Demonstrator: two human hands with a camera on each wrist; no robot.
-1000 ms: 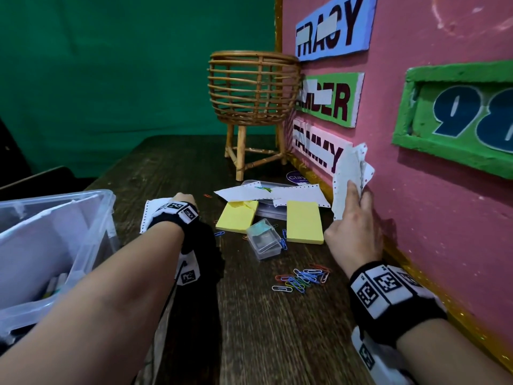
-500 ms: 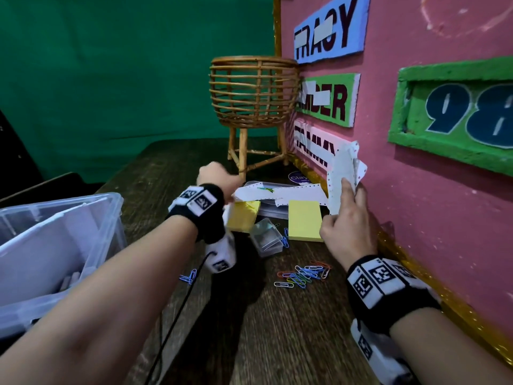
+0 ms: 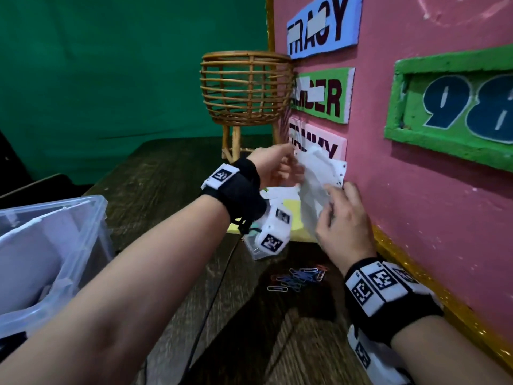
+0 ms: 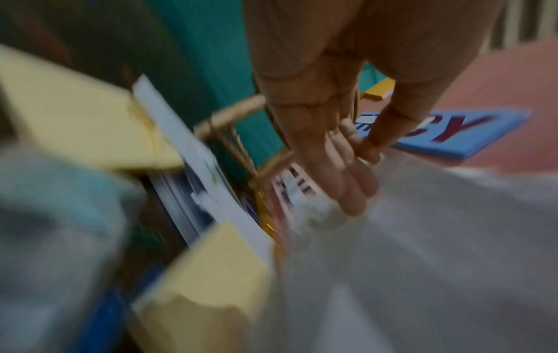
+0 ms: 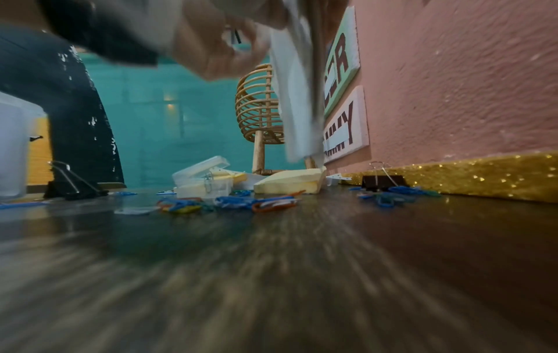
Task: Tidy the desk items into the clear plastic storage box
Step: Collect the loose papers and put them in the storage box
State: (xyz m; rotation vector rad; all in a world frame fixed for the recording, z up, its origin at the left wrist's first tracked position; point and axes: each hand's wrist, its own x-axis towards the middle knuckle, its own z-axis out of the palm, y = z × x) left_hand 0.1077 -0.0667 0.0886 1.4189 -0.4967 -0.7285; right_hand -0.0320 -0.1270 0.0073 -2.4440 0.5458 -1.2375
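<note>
A crumpled white paper sheet [image 3: 319, 173] with punched edges is held up against the pink wall. My right hand [image 3: 330, 201] grips its lower part with curled fingers. My left hand [image 3: 294, 173] has reached across and pinches the sheet's left edge; the left wrist view shows thumb and fingers [image 4: 347, 181] meeting at the paper [image 4: 438, 238]. The clear plastic storage box [image 3: 55, 232] stands at the left with papers inside. On the desk lie yellow sticky pads [image 5: 290, 184], a small clear case [image 5: 202, 176], more white sheets [image 3: 277, 191] and coloured paper clips [image 3: 299, 276].
A rattan basket stand [image 3: 245, 90] stands at the back by the wall corner. The pink wall [image 3: 416, 204] with name signs closes off the right side. Black binder clips lie by the gold wall trim [image 5: 383, 180] and further left [image 5: 72, 188]. A cable crosses the dark wooden desk [image 3: 166, 176].
My left hand rose from the desk and swung right to the paper. My right hand stayed by the wall, still holding the sheet.
</note>
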